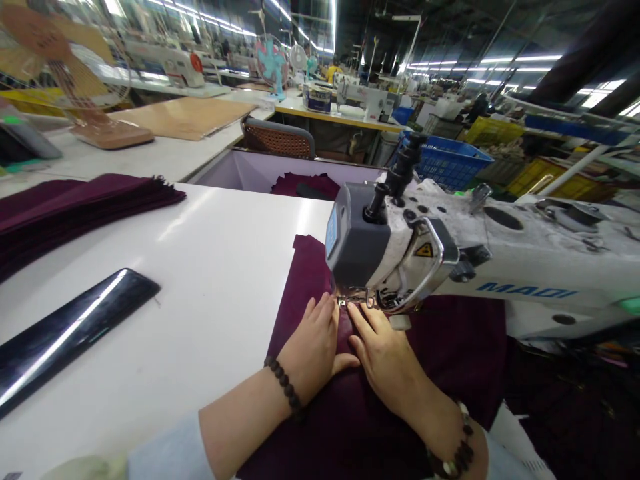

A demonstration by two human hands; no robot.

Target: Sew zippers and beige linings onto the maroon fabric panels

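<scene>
One dark maroon cloth [350,413] lies on the white table [210,300], from the near edge to beneath the sewing machine head [360,227]. Its visible part runs mainly near to far, a narrow, stepped end pointing away; its left edge leans right with distance. More of it spreads right, below the machine arm, so its full long axis cannot be told. It looks plain and matte, mostly smooth, paler between the hands.

Two hands press it palm down, gripping nothing. The left hand [313,340] lies flat, fingers close together, thumb out to the right; a dark beaded bracelet [283,383] circles its wrist. The right hand [387,350] has its fingers slightly parted, tips just beside the metal presser foot [343,303].

To the left lies one glossy black bar [75,333], slanting far and right. Beyond it is one stack of maroon pieces [75,210], the number of layers unclear. Farther off stand one lavender bin [240,173] and, right of it, one blue basket [450,163].
</scene>
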